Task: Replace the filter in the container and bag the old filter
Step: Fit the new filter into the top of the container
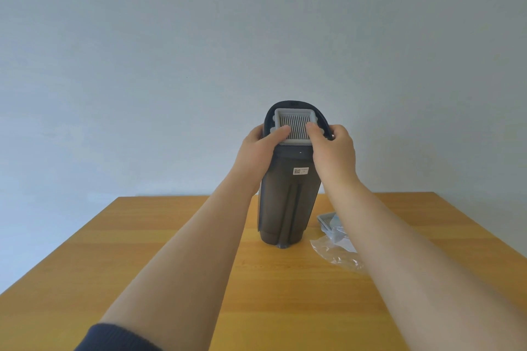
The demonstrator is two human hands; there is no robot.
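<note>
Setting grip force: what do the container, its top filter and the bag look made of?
The container: dark matte plastic, seemingly; moulded ribs. The filter: pale grey frame, plastic or rubber; white pleats, probably paper or fibre. The bag: thin clear film, crinkled, glinting.

I find only one label [301,171]. It is a small white sticker on the dark side of the container [288,208] that faces me, in the upper part, just under the darker band below the filter [293,124]. It lies between my left hand [258,151] and my right hand [333,151], nearer to the right one, and neither covers it. On its left half stands a black QR code [297,171]. On its right half are some thin lines of print, too small for me to read any letter or number. Above it, on the band, is one tiny white mark [301,152]; I cannot tell what it is
</note>
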